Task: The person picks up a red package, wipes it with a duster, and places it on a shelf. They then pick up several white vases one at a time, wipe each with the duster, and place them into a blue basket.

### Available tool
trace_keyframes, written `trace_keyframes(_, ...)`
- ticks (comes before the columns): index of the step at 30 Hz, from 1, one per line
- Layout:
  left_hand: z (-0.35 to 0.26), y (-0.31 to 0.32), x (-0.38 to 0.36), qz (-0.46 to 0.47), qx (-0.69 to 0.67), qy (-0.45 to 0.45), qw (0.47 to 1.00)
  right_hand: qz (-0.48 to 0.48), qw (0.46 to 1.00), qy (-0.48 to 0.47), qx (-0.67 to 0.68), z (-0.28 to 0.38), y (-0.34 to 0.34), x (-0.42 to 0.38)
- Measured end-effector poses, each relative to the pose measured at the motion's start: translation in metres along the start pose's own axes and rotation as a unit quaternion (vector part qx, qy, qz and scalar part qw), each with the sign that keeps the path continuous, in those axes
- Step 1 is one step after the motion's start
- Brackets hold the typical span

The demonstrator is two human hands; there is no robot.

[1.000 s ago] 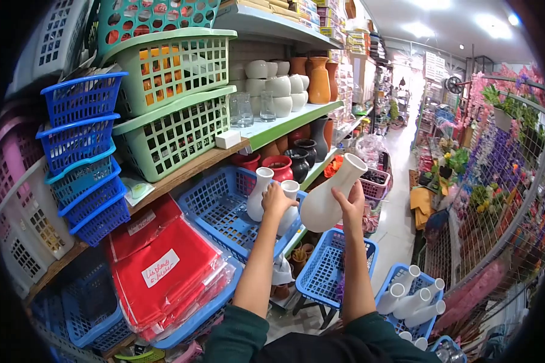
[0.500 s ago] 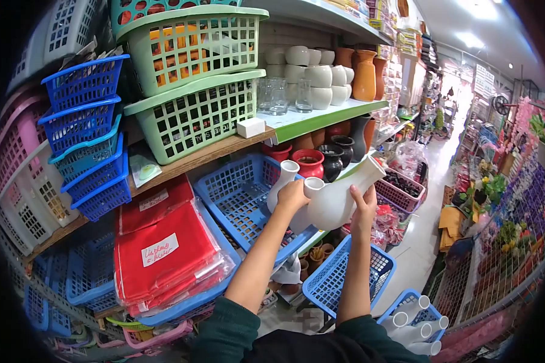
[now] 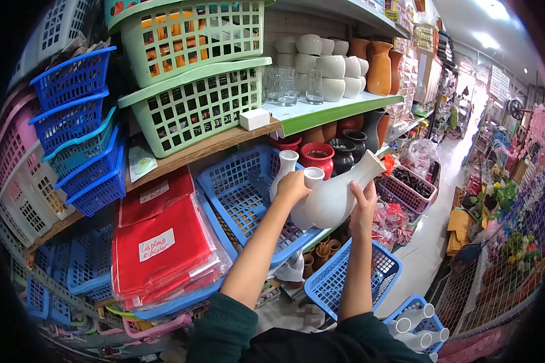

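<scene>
My left hand (image 3: 293, 186) is closed around the neck of a white vase (image 3: 313, 175), whose round mouth points up beside my fingers. A second white vase (image 3: 287, 162) stands just behind that hand; whether my fingers touch it is hidden. My right hand (image 3: 363, 202) grips a larger-looking white vase (image 3: 336, 196) at its neck. This one leans, its flared mouth up to the right and its round body against the vase in my left hand. Below and behind the vases lies a blue plastic basket (image 3: 224, 175) on the lower shelf.
Under my right forearm stands another blue basket (image 3: 321, 290). A basket at lower right holds several white vases (image 3: 415, 317). Red packaged cloths (image 3: 157, 242) lie at left, beneath green baskets (image 3: 194, 109). White bowls (image 3: 332, 75) and glasses (image 3: 287, 91) fill the upper shelf; an aisle runs right.
The view has shifted slightly, so the shelf sits lower and further right. The vase in my right hand has turned a little, and its opening faces me less. Both hands keep their hold.
</scene>
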State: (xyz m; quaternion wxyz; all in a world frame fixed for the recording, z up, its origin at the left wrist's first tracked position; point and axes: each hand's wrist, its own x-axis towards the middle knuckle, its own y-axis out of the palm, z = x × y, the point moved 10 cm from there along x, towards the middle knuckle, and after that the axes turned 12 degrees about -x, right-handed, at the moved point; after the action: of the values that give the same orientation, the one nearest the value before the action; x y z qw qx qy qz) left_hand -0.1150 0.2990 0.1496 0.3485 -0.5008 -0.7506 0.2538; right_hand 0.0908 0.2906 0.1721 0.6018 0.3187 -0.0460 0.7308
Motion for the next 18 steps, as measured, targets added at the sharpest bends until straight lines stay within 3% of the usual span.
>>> trace_keyframes(18,0.032,-0.021,0.022,-0.057,0.009,-0.002,0.998,0.09,0.996,-0.008,-0.004,-0.025,0.035,0.017)
